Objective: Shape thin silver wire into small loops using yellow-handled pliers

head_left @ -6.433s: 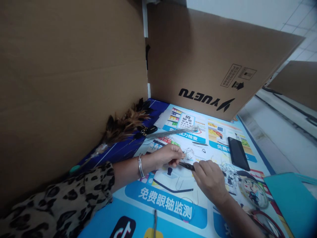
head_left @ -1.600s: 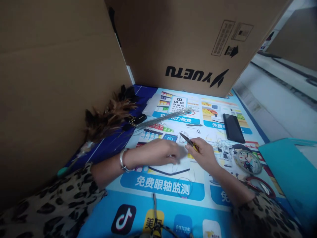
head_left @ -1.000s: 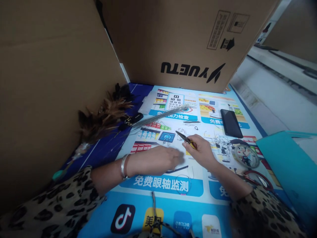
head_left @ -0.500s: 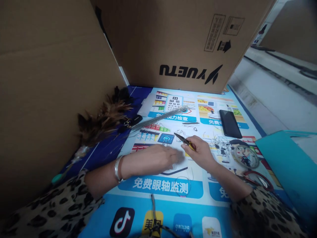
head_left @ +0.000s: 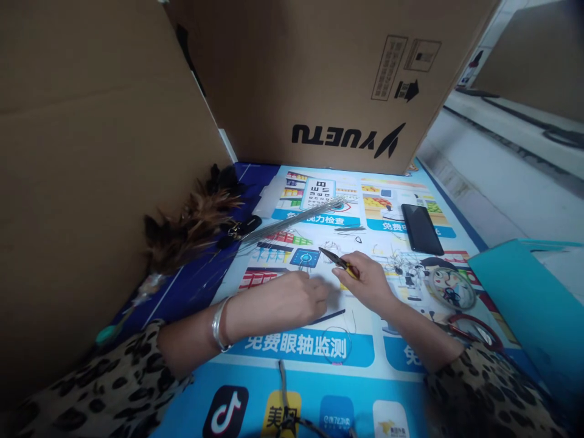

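- The right hand [head_left: 371, 286] was found closed around a pair of yellow-handled pliers [head_left: 337, 261], the dark nose of the tool pointing up and to the left, clear of the tabletop [head_left: 410, 365].
- The left hand [head_left: 292, 298] was found resting palm down on the printed poster [head_left: 301, 347] covering the tabletop, fingers curled loosely and fingertips close to the plier nose. Whether a piece of wire was pinched beneath those fingers could not be told.
- A silver bangle [head_left: 218, 316] was noted on the left wrist.
- A bundle of straight wire rods [head_left: 296, 219] was seen lying beyond the hands, apparently unworked stock.
- Several small bent wire pieces [head_left: 396, 261] were observed lying to the right of the pliers, near a round lidded tin [head_left: 451, 289]; these were judged to be finished or part-finished items.
- A thin loop of wire [head_left: 340, 340] was seen lying on the poster nearer the person than the two hands.
- The work was judged to be midway: some pieces shaped, much straight stock remaining.
- A black phone [head_left: 422, 228], a feather duster [head_left: 191, 225] against the cardboard wall [head_left: 91, 182], and a teal folder [head_left: 529, 304] were recorded nearby, not touched.
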`<state>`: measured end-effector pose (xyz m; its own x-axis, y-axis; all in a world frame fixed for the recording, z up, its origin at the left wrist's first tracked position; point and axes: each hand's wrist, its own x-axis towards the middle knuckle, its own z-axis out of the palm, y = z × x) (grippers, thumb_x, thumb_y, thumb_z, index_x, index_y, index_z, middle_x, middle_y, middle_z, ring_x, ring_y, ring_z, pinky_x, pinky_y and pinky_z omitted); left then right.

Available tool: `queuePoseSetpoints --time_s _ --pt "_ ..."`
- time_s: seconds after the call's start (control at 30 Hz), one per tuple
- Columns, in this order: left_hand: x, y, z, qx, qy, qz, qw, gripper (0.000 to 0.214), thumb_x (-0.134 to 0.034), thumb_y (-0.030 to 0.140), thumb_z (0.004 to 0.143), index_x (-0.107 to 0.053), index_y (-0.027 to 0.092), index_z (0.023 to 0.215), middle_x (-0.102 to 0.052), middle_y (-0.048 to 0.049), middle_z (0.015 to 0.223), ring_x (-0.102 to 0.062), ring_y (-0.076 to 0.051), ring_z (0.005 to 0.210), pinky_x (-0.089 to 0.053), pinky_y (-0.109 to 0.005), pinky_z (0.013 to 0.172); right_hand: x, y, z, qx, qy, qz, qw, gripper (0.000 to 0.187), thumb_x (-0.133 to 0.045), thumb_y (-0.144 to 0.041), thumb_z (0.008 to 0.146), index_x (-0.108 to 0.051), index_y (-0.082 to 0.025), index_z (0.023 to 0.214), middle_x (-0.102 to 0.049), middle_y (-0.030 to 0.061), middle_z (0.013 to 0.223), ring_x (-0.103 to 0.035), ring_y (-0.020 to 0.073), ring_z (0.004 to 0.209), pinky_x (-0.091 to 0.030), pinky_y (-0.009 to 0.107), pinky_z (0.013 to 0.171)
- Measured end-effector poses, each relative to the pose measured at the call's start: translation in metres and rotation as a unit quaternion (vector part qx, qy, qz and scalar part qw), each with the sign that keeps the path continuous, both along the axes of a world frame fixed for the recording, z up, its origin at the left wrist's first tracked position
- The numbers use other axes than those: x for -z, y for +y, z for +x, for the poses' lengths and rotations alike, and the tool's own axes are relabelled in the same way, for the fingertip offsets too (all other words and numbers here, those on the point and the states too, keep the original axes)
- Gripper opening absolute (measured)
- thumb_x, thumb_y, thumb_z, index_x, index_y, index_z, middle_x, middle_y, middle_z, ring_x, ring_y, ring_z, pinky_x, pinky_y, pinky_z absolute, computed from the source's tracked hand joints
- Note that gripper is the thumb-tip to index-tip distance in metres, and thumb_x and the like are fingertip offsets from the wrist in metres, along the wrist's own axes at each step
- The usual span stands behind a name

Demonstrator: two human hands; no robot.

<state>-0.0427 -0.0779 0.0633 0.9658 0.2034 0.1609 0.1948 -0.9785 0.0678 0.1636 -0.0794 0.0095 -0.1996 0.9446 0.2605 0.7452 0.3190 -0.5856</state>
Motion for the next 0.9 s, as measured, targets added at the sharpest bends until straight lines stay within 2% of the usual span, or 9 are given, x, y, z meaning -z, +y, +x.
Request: queuePoseSetpoints --time_s 0.13,0.33,0.5,0.6,0.67,0.73,0.77,0.83,0.9 --pt "0.005 0.001 0.001 -0.010 0.009 0.007 1.000 0.015 -0.042 0.011 0.086 -0.056 0.013 0.088 -0.062 -0.0089 0.088 -0.059 -0.018 0.079 -0.045 -0.029 0.063 -0.001 0.000 0.000 0.001 -0.003 -0.005 1.000 0.017 -0.054 -0.037 0.081 -0.060 -0.021 0.087 -0.057 0.0012 0.076 -0.053 0.0159 0.074 -0.039 0.025 0.062" --pt "0.012 0.000 0.000 -0.031 0.013 0.004 0.999 0.022 -0.040 0.007 0.084 -0.055 0.011 0.101 -0.062 -0.0113 0.094 -0.059 -0.020 0.080 -0.045 -0.029 0.061 0.001 0.000 0.000 0.005 0.013 -0.007 1.000 0.018 -0.055 -0.036 0.081 -0.059 -0.021 0.089 -0.058 0.0013 0.078 -0.054 0.0157 0.074 -0.041 0.027 0.066" --pt "0.017 0.002 0.000 -0.041 -0.002 -0.012 0.999 0.021 -0.039 0.007 0.083 -0.055 0.011 0.097 -0.062 -0.0113 0.092 -0.059 -0.019 0.080 -0.045 -0.029 0.062 0.002 0.000 0.001 0.003 0.017 -0.007 1.000 0.019 -0.054 -0.038 0.081 -0.060 -0.021 0.089 -0.058 0.0016 0.077 -0.054 0.0158 0.071 -0.042 0.027 0.066" --pt "0.015 0.006 0.000 -0.058 0.004 -0.062 0.996 0.016 -0.042 0.011 0.083 -0.055 0.013 0.092 -0.062 -0.0085 0.088 -0.058 -0.019 0.076 -0.044 -0.029 0.063 0.001 0.001 0.002 0.003 0.025 -0.011 1.000 0.020 -0.054 -0.037 0.081 -0.060 -0.021 0.090 -0.058 0.0019 0.077 -0.054 0.0157 0.071 -0.043 0.027 0.065" --pt "0.013 0.011 0.001 -0.081 -0.001 -0.130 0.988 0.010 -0.044 0.015 0.082 -0.054 0.015 0.084 -0.061 -0.0055 0.082 -0.056 -0.017 0.072 -0.042 -0.028 0.063 0.000 0.001 0.002 0.004 0.035 -0.014 0.999 0.019 -0.055 -0.037 0.080 -0.060 -0.021 0.090 -0.058 0.0019 0.077 -0.055 0.0158 0.071 -0.043 0.027 0.066" --pt "0.011 0.016 0.001 -0.094 -0.025 -0.242 0.965 0.009 -0.045 0.017 0.082 -0.053 0.016 0.077 -0.060 -0.0035 0.078 -0.055 -0.014 0.070 -0.042 -0.026 0.063 -0.002 0.000 0.003 0.004 0.052 -0.021 0.998 0.018 -0.055 -0.036 0.080 -0.060 -0.021 0.088 -0.058 0.0016 0.077 -0.055 0.0155 0.071 -0.043 0.027 0.067" --pt "0.011 0.019 0.000 -0.095 -0.044 -0.316 0.943 0.010 -0.044 0.017 0.082 -0.051 0.016 0.076 -0.060 -0.0029 0.077 -0.055 -0.013 0.069 -0.042 -0.025 0.063 -0.003 0.000 0.003 0.005 0.064 -0.026 0.998 0.017 -0.054 -0.035 0.081 -0.060 -0.021 0.088 -0.058 0.0014 0.077 -0.055 0.0153 0.071 -0.043 0.027 0.067" --pt "0.014 0.023 0.000 -0.090 -0.089 -0.479 0.869 0.009 -0.043 0.020 0.084 -0.050 0.015 0.080 -0.060 -0.0024 0.076 -0.055 -0.011 0.070 -0.042 -0.023 0.063 -0.005 -0.002 0.002 0.005 0.096 -0.042 0.995 0.017 -0.053 -0.035 0.081 -0.059 -0.020 0.087 -0.058 0.0009 0.077 -0.054 0.0147 0.070 -0.042 0.026 0.065" --pt "0.018 0.025 0.000 -0.097 -0.137 -0.599 0.783 0.012 -0.043 0.025 0.086 -0.049 0.015 0.084 -0.060 -0.0024 0.074 -0.055 -0.010 0.068 -0.042 -0.022 0.062 -0.007 -0.004 0.001 0.000 0.130 -0.064 0.989 0.017 -0.052 -0.036 0.081 -0.059 -0.020 0.086 -0.058 0.0004 0.077 -0.053 0.0141 0.069 -0.042 0.025 0.063"
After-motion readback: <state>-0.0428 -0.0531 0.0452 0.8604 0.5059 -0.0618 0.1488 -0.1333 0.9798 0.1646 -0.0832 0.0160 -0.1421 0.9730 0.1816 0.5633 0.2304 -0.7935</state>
